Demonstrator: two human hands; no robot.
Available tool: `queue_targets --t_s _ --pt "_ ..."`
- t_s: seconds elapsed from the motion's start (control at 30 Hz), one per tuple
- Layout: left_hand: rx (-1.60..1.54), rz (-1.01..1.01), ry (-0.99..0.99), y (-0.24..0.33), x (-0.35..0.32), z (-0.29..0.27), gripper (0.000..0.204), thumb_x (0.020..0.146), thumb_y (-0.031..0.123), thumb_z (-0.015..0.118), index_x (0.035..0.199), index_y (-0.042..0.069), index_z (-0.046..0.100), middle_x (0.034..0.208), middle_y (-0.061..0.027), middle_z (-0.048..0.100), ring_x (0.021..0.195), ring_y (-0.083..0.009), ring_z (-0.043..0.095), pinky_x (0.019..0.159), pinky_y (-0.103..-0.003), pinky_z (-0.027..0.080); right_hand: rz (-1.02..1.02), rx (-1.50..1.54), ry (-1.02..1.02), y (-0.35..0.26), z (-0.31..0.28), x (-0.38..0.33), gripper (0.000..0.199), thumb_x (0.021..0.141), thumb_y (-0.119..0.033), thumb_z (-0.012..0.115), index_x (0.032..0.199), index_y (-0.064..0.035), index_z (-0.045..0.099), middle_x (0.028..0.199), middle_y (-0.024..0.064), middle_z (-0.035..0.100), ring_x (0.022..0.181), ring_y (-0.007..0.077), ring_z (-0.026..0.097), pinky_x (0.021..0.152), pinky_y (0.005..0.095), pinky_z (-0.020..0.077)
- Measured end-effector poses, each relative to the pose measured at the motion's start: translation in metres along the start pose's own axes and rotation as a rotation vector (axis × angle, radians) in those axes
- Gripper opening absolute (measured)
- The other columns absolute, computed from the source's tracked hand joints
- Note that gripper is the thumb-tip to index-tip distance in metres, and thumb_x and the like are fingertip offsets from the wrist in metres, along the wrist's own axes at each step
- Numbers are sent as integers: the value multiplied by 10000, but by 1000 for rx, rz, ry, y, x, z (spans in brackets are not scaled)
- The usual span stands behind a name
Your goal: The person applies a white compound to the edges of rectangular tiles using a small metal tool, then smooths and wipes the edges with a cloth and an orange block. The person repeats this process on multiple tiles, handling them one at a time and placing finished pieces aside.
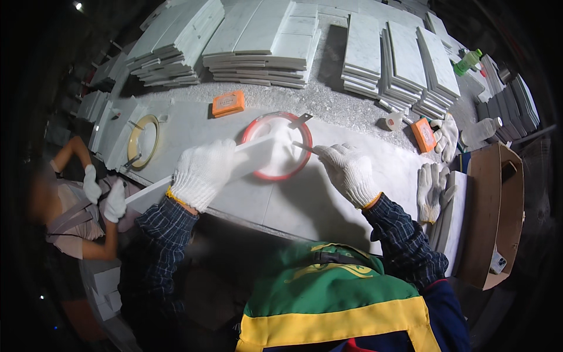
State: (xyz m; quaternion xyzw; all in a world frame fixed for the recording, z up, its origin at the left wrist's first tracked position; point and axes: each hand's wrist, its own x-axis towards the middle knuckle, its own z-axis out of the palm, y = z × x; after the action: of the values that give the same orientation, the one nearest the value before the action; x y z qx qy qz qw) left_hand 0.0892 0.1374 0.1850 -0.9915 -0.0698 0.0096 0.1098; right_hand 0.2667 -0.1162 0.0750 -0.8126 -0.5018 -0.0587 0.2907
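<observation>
My left hand (202, 170), in a white knit glove, is closed round a long pale marble strip (249, 158). The strip's far end reaches over a red-rimmed bowl (246, 136) that holds white paste (284, 154). In my right hand (347, 171), also gloved, is a thin dark-bladed putty knife (302, 145), its blade over the bowl's right side. My fingers hide most of its handle. Another flat metal scraper (301, 121) leans on the bowl's upper right rim. Whether strip or blade touches the paste, I cannot tell.
Stacks of marble tiles (255, 35) line the back of the table. Orange boxes (227, 104) and a cream-rimmed bowl (153, 126) lie nearer. Spare gloves (431, 190) and a cardboard box (481, 234) are at right. A gloved co-worker (73, 211) is at the left.
</observation>
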Motion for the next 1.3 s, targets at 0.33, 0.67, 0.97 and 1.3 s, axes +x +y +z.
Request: queue_targets --t_s 0.33,0.67,0.97,1.3 --pt "-300 -151 105 3 -26 0 335 986 379 705 915 52 684 796 -139 680 723 -317 676 642 -393 542 38 173 147 -3 -7 -7 247 929 -29 729 1164 -93 766 954 109 760 866 271 730 755 360 580" --pt "-877 149 -175 61 -17 75 387 1007 411 687 982 26 727 837 -177 687 779 -354 665 720 -398 532 860 1079 131 41 -41 -100 362 1044 -146 656 1357 37 649 921 95 744 752 114 646 675 258 514" --pt "-760 300 -320 112 17 111 448 993 533 613 988 116 776 908 -166 737 846 -376 702 720 -459 544 1068 1105 273 53 -40 -170 417 1017 -165 700 1373 44 643 925 56 738 758 97 623 697 244 482" --pt "-661 177 -42 147 4 121 346 943 446 703 942 101 738 874 -144 683 859 -361 662 747 -479 507 1104 1140 193 60 -40 -175 399 1056 -152 632 1395 57 606 954 86 736 752 107 636 669 243 502"
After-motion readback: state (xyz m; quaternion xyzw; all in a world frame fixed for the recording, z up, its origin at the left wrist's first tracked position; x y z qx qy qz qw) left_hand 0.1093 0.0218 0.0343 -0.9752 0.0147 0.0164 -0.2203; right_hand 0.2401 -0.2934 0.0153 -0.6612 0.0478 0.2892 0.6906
